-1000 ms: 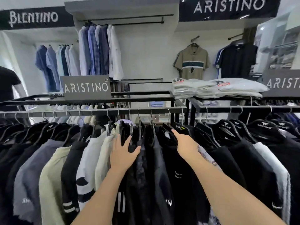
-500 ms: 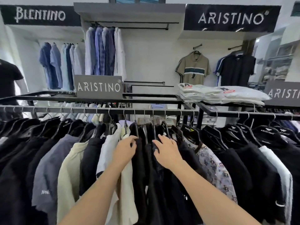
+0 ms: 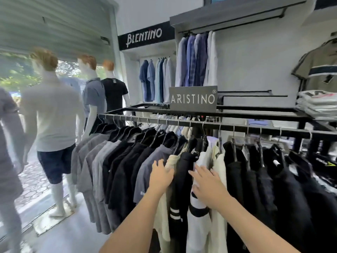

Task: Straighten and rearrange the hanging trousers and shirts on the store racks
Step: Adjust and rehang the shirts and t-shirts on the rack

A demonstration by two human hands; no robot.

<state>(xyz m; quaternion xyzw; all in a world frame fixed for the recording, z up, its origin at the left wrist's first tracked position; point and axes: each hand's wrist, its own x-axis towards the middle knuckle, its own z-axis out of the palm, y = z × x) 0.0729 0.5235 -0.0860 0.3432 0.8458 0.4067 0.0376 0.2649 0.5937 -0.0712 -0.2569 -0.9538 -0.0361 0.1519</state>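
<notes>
A black rack rail [image 3: 237, 127] carries a row of hanging shirts on black hangers: grey and black ones at the left, cream and white in the middle, black at the right. My left hand [image 3: 161, 175] lies with straight fingers on the shoulder of a grey-blue shirt [image 3: 145, 172], fingertips reaching a cream shirt [image 3: 172, 160]. My right hand [image 3: 207, 185] presses flat on a white shirt with a black band [image 3: 197, 210]. A black shirt with white sleeve stripes [image 3: 182, 179] hangs between the two hands.
Three dressed mannequins [image 3: 52, 114] stand at the left by the shop front. An ARISTINO sign [image 3: 193, 98] sits on the rack's top shelf, with folded white shirts [image 3: 319, 105] at the right. Blue and white shirts [image 3: 197, 57] hang on the back wall.
My view has swung to the left, bringing the mannequins in. Both hands have shifted left along the rail, from the dark shirts to the grey-blue, cream and white ones.
</notes>
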